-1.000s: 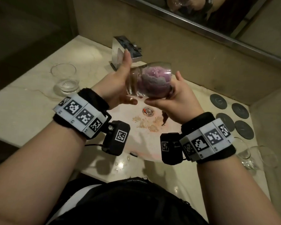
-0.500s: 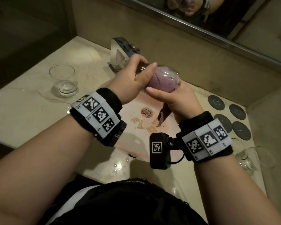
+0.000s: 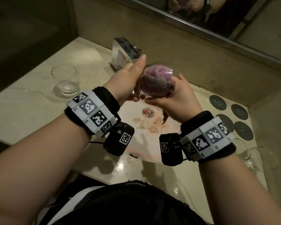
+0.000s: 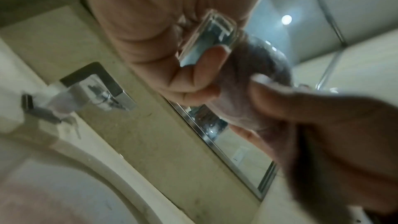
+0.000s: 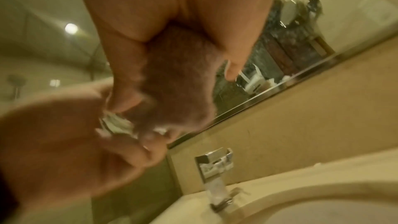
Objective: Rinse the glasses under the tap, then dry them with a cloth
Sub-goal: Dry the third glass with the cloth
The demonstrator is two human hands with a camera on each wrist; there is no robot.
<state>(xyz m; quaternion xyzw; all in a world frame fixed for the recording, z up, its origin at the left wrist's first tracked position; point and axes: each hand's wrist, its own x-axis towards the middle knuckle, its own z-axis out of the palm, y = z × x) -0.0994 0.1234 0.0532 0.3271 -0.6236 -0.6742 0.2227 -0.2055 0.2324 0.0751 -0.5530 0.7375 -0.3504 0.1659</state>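
Glass [image 3: 154, 78], stuffed with my purple cloth [image 3: 157, 77], is tilted above the sink [image 3: 136, 143] before the tap [image 3: 125, 51]. My left hand [image 3: 128, 80] grips its base, thumb straight; my right hand [image 3: 173, 96] cups it and pinches the cloth. I see no legible writing, only wristband markers [image 3: 94, 114].

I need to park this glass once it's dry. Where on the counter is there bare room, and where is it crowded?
Free: the counter left of the basin, beyond the lone tumbler. Crowded: the right side, with four dark coasters and the glasses beside them. Both hands are busy: the left hand grips the glass, the right hand works the cloth.
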